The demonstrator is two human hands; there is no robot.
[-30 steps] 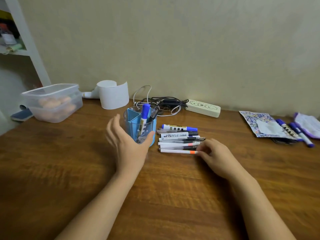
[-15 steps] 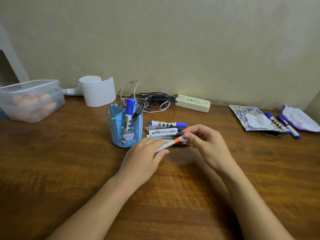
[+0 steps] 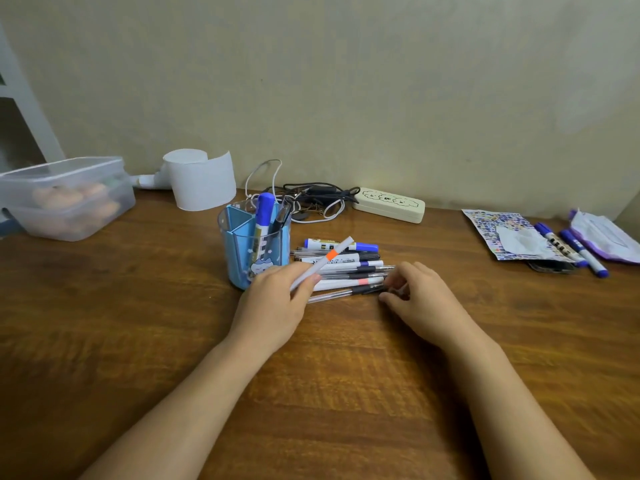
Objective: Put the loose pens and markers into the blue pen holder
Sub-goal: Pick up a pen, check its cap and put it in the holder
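The blue pen holder (image 3: 242,258) stands on the wooden desk with a blue-capped marker (image 3: 262,216) and a dark pen in it. My left hand (image 3: 273,306) is just right of the holder, shut on a white pen with an orange band (image 3: 325,261) that points up and to the right. A pile of loose pens and markers (image 3: 346,268) lies right of the holder. My right hand (image 3: 419,299) rests at the pile's right end, fingertips pinching the tip of a clear pen with a dark grip (image 3: 346,293). Two more blue markers (image 3: 575,249) lie far right.
A clear lidded box (image 3: 65,199) sits at the left. A white paper roll (image 3: 201,178), tangled cables (image 3: 311,199) and a cream power strip (image 3: 389,204) line the wall. A patterned packet (image 3: 498,226) and a purple-edged wipes pack (image 3: 606,237) lie at the right.
The orange-banded pen passed from my right hand to my left hand, which now holds it alone. My right hand dropped back to the pile's right end.
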